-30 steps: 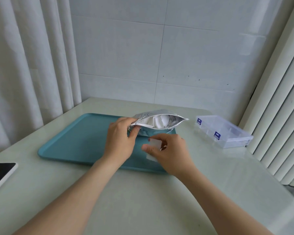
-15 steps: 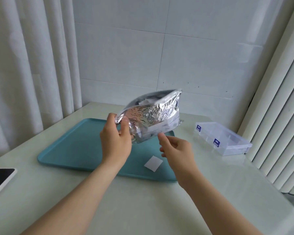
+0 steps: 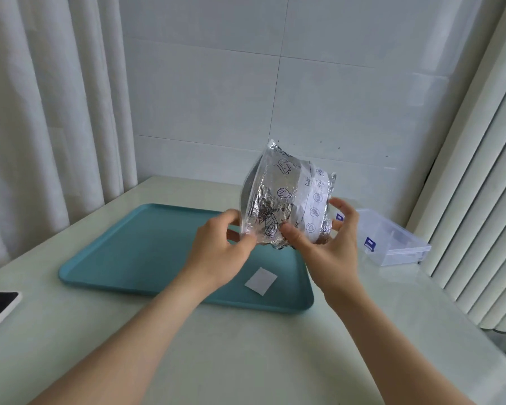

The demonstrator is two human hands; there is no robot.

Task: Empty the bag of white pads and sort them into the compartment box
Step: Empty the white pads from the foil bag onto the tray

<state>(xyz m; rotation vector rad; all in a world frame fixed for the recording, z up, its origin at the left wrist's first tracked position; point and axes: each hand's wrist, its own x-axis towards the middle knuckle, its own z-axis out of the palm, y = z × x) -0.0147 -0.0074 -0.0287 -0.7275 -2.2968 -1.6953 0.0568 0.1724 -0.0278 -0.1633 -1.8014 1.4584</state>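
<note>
One bag (image 3: 287,206), one pad (image 3: 260,280) (loose), one tray (image 3: 146,249), one box (image 3: 392,244).

Both forearms were bare to the frame's lower edge, with no sleeves showing. The left hand (image 3: 219,252) and right hand (image 3: 330,252) wore no gloves, rings or watch.

- The crinkled silver foil bag (image 3: 287,206) carries dark blue line drawings and a white label band.
- The flat rectangular plastic tray (image 3: 146,252) is plain teal.
- The small square pad (image 3: 260,280) is white.
- The clear plastic compartment box (image 3: 392,244) has blue latches.
- The smooth glossy counter (image 3: 246,346) is pale greenish white.
</note>
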